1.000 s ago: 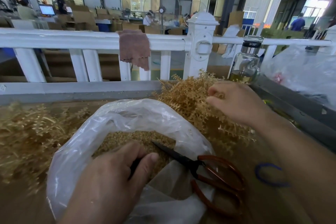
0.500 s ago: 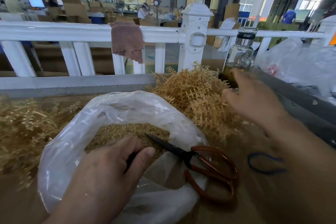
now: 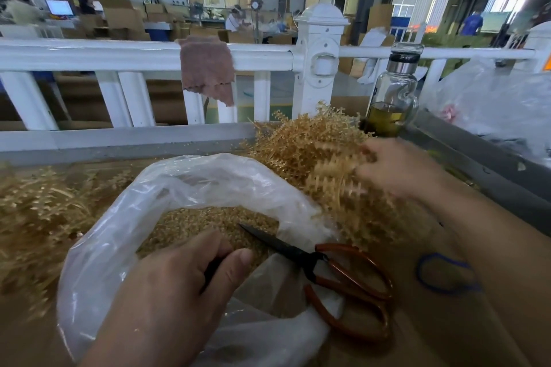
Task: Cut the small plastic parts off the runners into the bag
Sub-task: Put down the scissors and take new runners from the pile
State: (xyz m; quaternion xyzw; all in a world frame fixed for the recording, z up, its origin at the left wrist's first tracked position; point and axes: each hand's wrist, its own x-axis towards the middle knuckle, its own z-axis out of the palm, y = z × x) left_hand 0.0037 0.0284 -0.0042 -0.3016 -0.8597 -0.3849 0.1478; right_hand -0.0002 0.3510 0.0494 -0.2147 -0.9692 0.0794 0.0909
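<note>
A clear plastic bag (image 3: 179, 188) lies open on the brown bench, with several small golden cut parts (image 3: 193, 223) in it. My left hand (image 3: 179, 286) hovers over the bag's near side and pinches a small dark object (image 3: 212, 270) between thumb and fingers. Red-handled scissors (image 3: 343, 274) lie untouched on the bag's right rim, the black blades pointing into the bag. My right hand (image 3: 396, 167) is blurred, and its fingers reach into the heap of golden runners (image 3: 307, 152) behind the bag. Whether they grip a runner is unclear.
Another heap of runners (image 3: 38, 217) lies at the left. A glass bottle (image 3: 393, 98) with yellowish liquid stands behind the right heap. A blue rubber band (image 3: 444, 274) lies near my right forearm. Behind, a brown cloth (image 3: 205, 68) hangs on a white railing (image 3: 89, 53).
My right hand swung right toward the bottle, then came back left and down onto the runner heap. My left hand and the scissors stayed where they were.
</note>
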